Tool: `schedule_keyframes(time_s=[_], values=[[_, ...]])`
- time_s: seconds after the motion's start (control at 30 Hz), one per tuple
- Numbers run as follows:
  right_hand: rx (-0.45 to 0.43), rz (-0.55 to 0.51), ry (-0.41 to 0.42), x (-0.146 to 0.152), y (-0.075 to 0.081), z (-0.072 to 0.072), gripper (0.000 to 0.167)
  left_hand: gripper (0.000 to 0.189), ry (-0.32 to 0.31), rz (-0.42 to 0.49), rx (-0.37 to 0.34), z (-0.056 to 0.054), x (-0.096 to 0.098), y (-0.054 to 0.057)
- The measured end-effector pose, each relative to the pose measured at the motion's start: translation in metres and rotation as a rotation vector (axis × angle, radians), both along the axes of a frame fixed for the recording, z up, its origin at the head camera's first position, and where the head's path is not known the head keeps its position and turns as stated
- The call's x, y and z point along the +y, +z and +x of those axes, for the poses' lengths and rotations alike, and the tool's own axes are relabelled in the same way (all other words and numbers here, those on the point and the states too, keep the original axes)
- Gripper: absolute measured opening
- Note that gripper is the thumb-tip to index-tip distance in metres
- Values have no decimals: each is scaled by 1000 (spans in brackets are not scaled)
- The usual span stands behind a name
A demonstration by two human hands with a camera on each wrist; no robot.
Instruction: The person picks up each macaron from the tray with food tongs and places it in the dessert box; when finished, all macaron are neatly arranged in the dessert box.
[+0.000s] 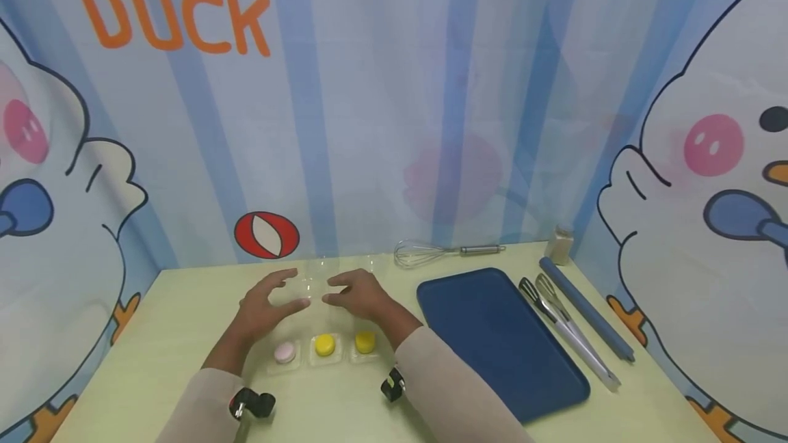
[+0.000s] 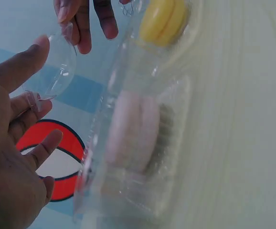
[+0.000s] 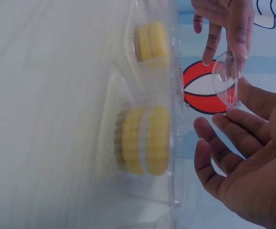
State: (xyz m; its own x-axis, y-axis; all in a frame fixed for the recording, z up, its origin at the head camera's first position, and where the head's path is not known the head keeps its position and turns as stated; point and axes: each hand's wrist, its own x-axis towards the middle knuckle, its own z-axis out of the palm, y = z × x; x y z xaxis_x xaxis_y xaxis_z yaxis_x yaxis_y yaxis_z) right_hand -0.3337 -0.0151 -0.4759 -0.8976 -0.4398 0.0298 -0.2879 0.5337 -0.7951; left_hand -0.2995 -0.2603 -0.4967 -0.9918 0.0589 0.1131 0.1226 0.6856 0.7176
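Striped blue curtain (image 1: 382, 87) behind, pale table (image 1: 154, 333) below. Lower left of centre: my left hand (image 1: 261, 313) pinches one rim of a clear dome (image 2: 64, 71), thumb against fingers. Near that wrist, pink macaron (image 1: 285, 352) in its own clear tray (image 2: 176, 157), presumably so it can't roll. Dome held mid-air at lower centre, above the middle yellow macaron (image 1: 325, 344) in frame. My right hand (image 1: 363, 298) pinches the opposite rim; two-sided edge grip likely keeps thin plastic from flexing. Beneath it, right-hand yellow macaron (image 1: 365, 342). Further right, whisk (image 1: 418, 255), blue tray (image 1: 501, 340), tongs (image 1: 579, 344), probably set aside for working space.
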Motion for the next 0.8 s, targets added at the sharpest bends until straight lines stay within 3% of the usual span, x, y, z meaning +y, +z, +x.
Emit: schedule_keyframes(time_s=[0.43, 0.8], values=[[7, -83, 36, 36, 9, 22, 40, 79, -42, -10, 67, 24, 33, 16], [-48, -184, 46, 54, 9, 45, 38, 77, -74, 48, 53, 43, 51, 14]])
